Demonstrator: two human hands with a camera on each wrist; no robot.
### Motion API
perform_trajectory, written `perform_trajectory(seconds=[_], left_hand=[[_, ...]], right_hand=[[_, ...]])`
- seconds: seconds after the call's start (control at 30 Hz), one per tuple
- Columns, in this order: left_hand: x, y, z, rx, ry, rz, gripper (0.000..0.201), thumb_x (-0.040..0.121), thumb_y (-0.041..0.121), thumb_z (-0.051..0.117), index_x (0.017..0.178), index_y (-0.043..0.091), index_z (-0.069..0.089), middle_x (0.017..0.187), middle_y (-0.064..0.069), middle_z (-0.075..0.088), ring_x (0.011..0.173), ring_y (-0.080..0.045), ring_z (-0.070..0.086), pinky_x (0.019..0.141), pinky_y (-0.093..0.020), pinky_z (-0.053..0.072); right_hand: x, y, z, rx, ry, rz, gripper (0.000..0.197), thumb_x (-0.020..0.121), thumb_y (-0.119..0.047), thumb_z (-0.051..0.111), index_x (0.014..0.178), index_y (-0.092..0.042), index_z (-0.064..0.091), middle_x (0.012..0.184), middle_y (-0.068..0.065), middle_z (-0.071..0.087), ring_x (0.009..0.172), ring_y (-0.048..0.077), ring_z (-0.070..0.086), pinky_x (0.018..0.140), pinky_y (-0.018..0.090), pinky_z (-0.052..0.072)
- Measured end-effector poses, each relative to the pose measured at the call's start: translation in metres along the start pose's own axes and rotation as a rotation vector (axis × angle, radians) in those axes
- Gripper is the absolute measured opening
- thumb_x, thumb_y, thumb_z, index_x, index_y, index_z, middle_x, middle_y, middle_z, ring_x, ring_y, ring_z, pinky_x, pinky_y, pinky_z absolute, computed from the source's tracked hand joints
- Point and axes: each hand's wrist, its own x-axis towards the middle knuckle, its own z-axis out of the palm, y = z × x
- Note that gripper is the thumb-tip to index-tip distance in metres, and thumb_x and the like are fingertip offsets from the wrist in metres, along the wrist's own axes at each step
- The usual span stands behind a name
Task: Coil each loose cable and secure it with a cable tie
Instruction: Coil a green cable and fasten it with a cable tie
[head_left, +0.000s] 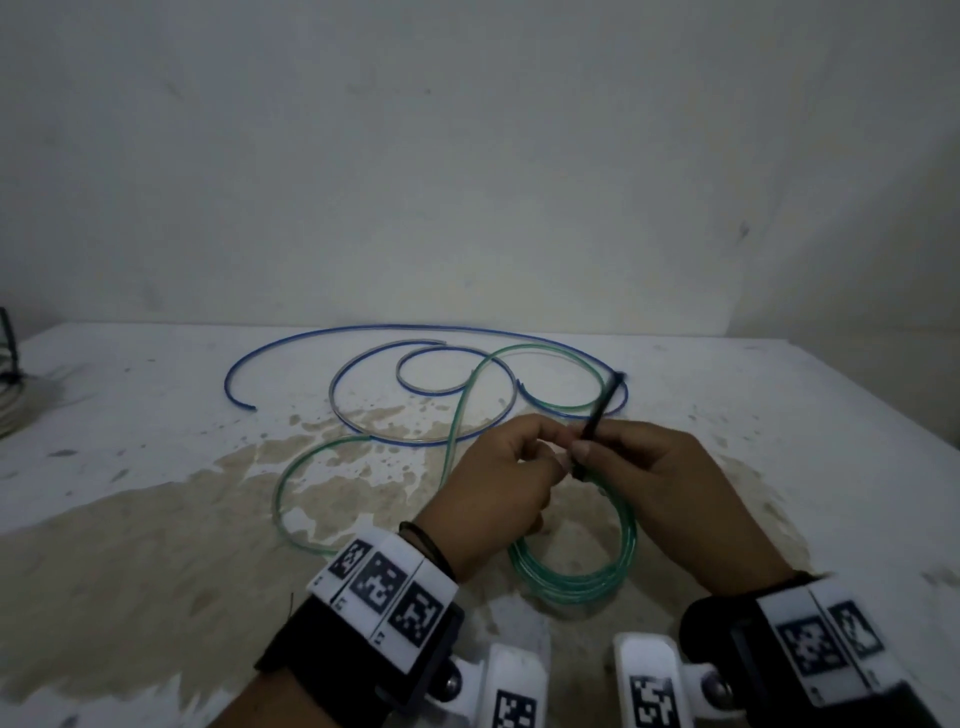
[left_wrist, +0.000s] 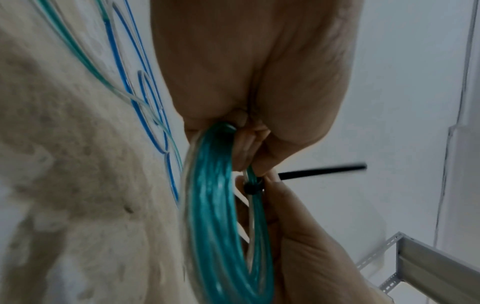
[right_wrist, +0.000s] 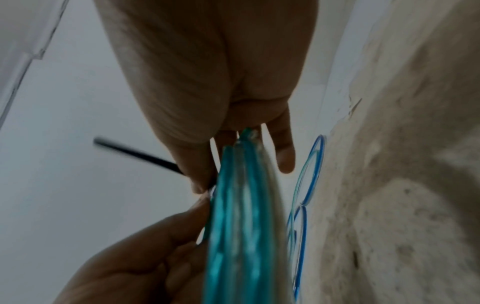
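Both hands are meeting over the green coil (head_left: 574, 574), working a black cable tie (head_left: 597, 415) around it.

I am seeing my left hand (head_left: 506, 486) curling its fingers around the top of the coil, holding the loops bunched together just above the table (head_left: 156, 519), while my right hand (head_left: 641, 475) is pinching the tie between thumb and fingertips, its free tail pointing up and away from me. On the left wrist view the tie's head (left_wrist: 250, 188) is sitting against the green strands. One loose green length (head_left: 457, 415) is trailing from the coil across the stained tabletop, crossing the blue cable (head_left: 280, 349) that is lying uncoiled in wide curves farther back, near the wall (head_left: 467, 156).
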Motion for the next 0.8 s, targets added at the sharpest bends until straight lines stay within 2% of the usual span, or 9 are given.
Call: perform_trajectory(seconds=[0.13, 0.23, 0.3, 0.4, 0.5, 0.6, 0.67, 0.73, 0.8], left_hand=[[-0.006, 0.007, -0.005, 0.005, 0.019, 0.012, 0.016, 0.097, 0.010, 0.049, 0.091, 0.019, 0.062, 0.072, -0.010, 0.043, 0.049, -0.016, 0.032, 0.045, -0.025, 0.031], [-0.014, 0.009, -0.016, -0.044, 0.082, 0.020, 0.012, 0.097, 0.010, 0.050, 0.092, 0.013, 0.061, 0.060, -0.003, 0.041, 0.046, -0.016, 0.030, 0.046, -0.026, 0.029], [-0.023, 0.009, -0.027, -0.049, 0.114, 0.042, 0.012, 0.096, 0.013, 0.052, 0.091, 0.018, 0.063, 0.064, -0.004, 0.045, 0.046, -0.014, 0.031, 0.045, -0.025, 0.031], [-0.039, 0.010, -0.044, -0.038, 0.164, 0.076, 0.011, 0.094, 0.020, 0.057, 0.090, 0.024, 0.066, 0.081, -0.007, 0.053, 0.046, -0.014, 0.035, 0.044, -0.023, 0.033], [-0.057, 0.009, -0.065, 0.040, 0.228, 0.106, 0.009, 0.093, 0.021, 0.059, 0.091, 0.025, 0.067, 0.084, 0.001, 0.057, 0.043, -0.008, 0.040, 0.043, -0.019, 0.035], [-0.077, 0.006, -0.088, 0.216, 0.298, 0.175, 0.009, 0.092, 0.019, 0.059, 0.093, 0.025, 0.067, 0.082, 0.008, 0.057, 0.048, -0.003, 0.047, 0.049, -0.015, 0.038], [-0.091, 0.007, -0.107, 0.300, 0.362, 0.182, 0.010, 0.091, 0.021, 0.060, 0.092, 0.029, 0.065, 0.081, 0.012, 0.055, 0.062, -0.001, 0.053, 0.057, -0.014, 0.042], [-0.104, 0.010, -0.129, 0.315, 0.418, 0.172, 0.010, 0.091, 0.022, 0.061, 0.092, 0.030, 0.066, 0.084, 0.012, 0.058, 0.071, -0.001, 0.056, 0.063, -0.014, 0.044], [-0.119, 0.011, -0.154, 0.236, 0.481, 0.139, 0.008, 0.090, 0.022, 0.062, 0.090, 0.027, 0.068, 0.084, 0.006, 0.061, 0.059, -0.004, 0.052, 0.053, -0.018, 0.042]], right_hand=[[0.004, -0.007, 0.006, -0.022, 0.060, -0.071, 0.017, 0.085, -0.014, 0.067, 0.082, -0.030, 0.072, 0.078, -0.013, 0.072, 0.073, 0.002, 0.068, 0.067, 0.015, 0.051], [0.007, -0.016, 0.016, -0.283, 0.096, -0.284, 0.014, 0.084, -0.020, 0.066, 0.075, -0.031, 0.067, 0.071, -0.012, 0.067, 0.076, 0.003, 0.062, 0.066, 0.014, 0.048], [0.009, -0.025, 0.025, -0.376, 0.078, -0.387, 0.011, 0.081, -0.020, 0.063, 0.073, -0.026, 0.067, 0.069, -0.014, 0.061, 0.075, 0.004, 0.058, 0.066, 0.013, 0.045], [0.012, -0.043, 0.039, -0.319, 0.047, -0.413, 0.010, 0.080, -0.021, 0.063, 0.074, -0.027, 0.068, 0.068, -0.015, 0.063, 0.073, 0.000, 0.059, 0.067, 0.007, 0.042], [0.018, -0.058, 0.056, -0.311, -0.067, -0.476, 0.010, 0.081, -0.035, 0.059, 0.072, -0.037, 0.057, 0.068, -0.015, 0.056, 0.071, 0.002, 0.056, 0.063, 0.013, 0.043], [0.023, -0.072, 0.081, -0.306, -0.170, -0.510, 0.017, 0.080, -0.031, 0.064, 0.064, -0.027, 0.058, 0.068, -0.009, 0.054, 0.068, 0.007, 0.054, 0.061, 0.022, 0.042], [0.023, -0.085, 0.103, -0.310, -0.182, -0.549, 0.014, 0.079, -0.023, 0.065, 0.065, -0.019, 0.063, 0.069, -0.007, 0.056, 0.069, 0.008, 0.054, 0.062, 0.019, 0.041], [0.023, -0.098, 0.126, -0.270, -0.182, -0.516, 0.014, 0.080, -0.025, 0.066, 0.067, -0.020, 0.064, 0.069, -0.006, 0.059, 0.070, 0.009, 0.056, 0.062, 0.015, 0.041], [0.026, -0.111, 0.148, -0.235, -0.246, -0.374, 0.014, 0.081, -0.036, 0.069, 0.072, -0.026, 0.065, 0.072, -0.009, 0.063, 0.075, 0.004, 0.059, 0.063, 0.012, 0.043]])
